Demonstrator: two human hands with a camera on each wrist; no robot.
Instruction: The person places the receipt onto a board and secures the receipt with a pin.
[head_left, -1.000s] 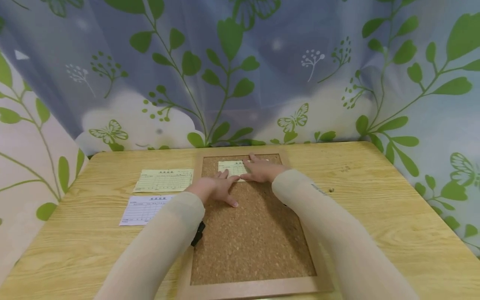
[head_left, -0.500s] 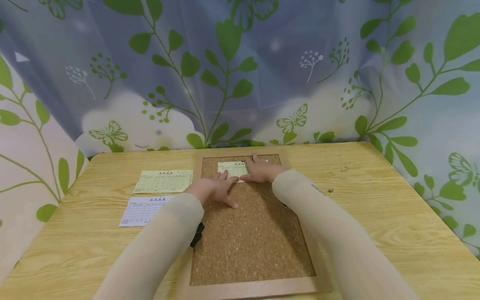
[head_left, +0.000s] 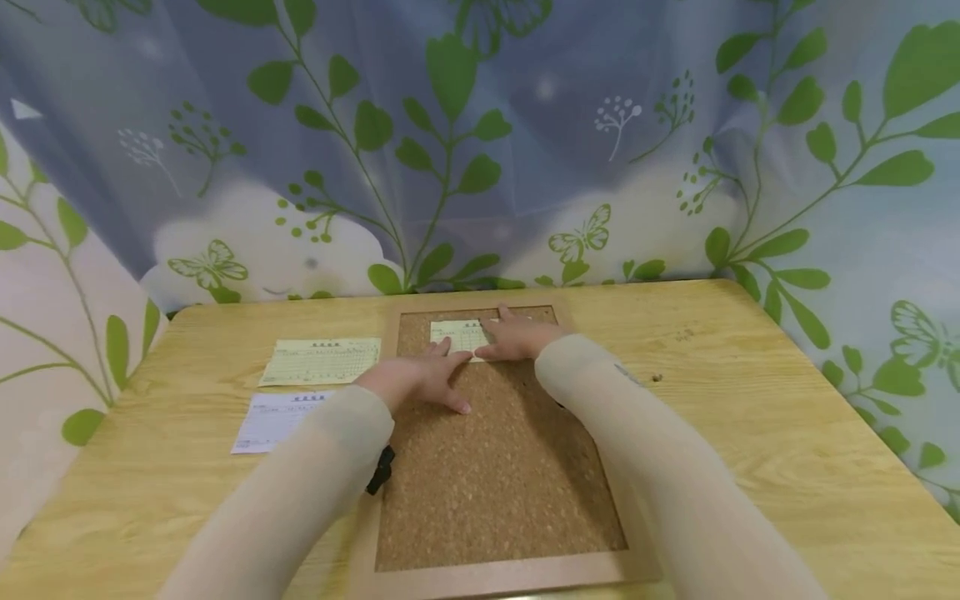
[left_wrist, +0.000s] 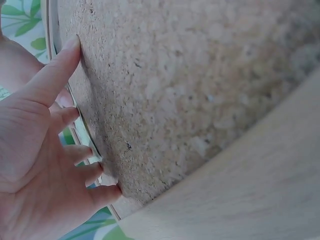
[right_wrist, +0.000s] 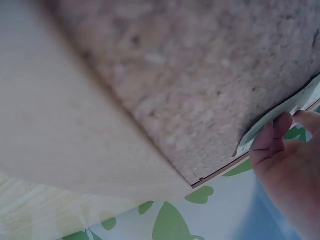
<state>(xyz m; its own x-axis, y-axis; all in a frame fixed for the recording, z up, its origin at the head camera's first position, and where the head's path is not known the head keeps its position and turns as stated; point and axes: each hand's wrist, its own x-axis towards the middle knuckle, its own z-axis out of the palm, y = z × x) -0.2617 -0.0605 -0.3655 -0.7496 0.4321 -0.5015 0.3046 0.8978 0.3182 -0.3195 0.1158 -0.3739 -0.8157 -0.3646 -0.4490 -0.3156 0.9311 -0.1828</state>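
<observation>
At twelve o'clock on the corkboard (head_left: 502, 475), the left grip (head_left: 425, 379), fingers spread, and right grip (head_left: 521, 337), fingers extended, touch a yellow form (head_left: 462, 335), clasping nothing.

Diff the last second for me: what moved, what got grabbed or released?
The left forearm has shifted slightly left, covering more of the lavender slip. The head view drifted slightly too. No grab or release visible. Unchanged: left hand and right hand at the yellow slip on the cork board; second yellow slip lies left of it.
</observation>
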